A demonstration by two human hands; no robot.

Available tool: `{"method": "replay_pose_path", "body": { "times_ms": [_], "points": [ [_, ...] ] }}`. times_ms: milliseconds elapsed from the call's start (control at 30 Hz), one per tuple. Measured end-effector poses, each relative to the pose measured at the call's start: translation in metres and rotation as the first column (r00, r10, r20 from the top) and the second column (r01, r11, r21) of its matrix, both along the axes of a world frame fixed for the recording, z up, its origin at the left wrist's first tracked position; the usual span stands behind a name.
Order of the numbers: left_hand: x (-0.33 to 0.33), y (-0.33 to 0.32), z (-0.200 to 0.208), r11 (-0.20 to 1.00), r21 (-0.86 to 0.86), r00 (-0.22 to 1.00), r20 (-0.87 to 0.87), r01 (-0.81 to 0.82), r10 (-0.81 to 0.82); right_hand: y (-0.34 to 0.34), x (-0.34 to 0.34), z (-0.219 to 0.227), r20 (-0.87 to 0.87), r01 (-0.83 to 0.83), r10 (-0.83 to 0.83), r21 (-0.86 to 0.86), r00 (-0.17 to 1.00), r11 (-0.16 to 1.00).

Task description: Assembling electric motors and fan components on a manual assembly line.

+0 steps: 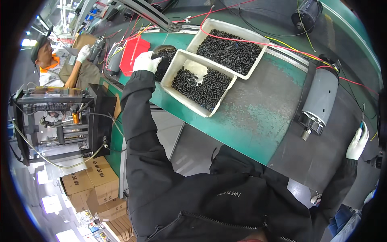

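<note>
The left hand (146,62), white-gloved, curls at a small dark tray (162,69) of black parts — whether it grips one, I cannot tell. The right hand (357,144), also gloved, is closed around a thin blue-handled tool (361,124). Between them, on the table (258,121): a white bin (184,101) of black pieces and a gray motor (321,97).

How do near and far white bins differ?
The near bin shows bare floor; in the far bin, black parts hide it. A red wire crosses over the far bin, not the near bin. The near bin is closer to the left hand than the far bin. Both white, holding black parts.
</note>
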State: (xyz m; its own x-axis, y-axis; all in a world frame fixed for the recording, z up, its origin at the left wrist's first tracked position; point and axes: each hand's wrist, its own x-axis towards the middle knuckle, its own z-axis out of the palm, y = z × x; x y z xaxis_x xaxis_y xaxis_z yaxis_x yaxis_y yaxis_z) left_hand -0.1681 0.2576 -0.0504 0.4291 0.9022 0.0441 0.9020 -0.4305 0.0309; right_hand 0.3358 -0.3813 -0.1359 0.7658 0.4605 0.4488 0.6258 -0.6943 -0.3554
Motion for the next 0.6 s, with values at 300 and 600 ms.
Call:
{"method": "replay_pose_path", "body": {
  "times_ms": [300, 600],
  "points": [
    [-0.018, 0.012, -0.019, 0.968, 0.190, 0.981, 0.071, 0.163, -0.179, 0.013, -0.019, 0.013, 0.155, 0.011, -0.007, -0.023, 0.988, 1.000],
    [0.130, -0.234, 0.086, 0.681, -0.337, 0.388, 0.918, 0.650, 0.085, 0.063, -0.141, 0.116, -0.269, -0.084, 0.574, 0.854, 0.774, 0.513]
  ]
}}
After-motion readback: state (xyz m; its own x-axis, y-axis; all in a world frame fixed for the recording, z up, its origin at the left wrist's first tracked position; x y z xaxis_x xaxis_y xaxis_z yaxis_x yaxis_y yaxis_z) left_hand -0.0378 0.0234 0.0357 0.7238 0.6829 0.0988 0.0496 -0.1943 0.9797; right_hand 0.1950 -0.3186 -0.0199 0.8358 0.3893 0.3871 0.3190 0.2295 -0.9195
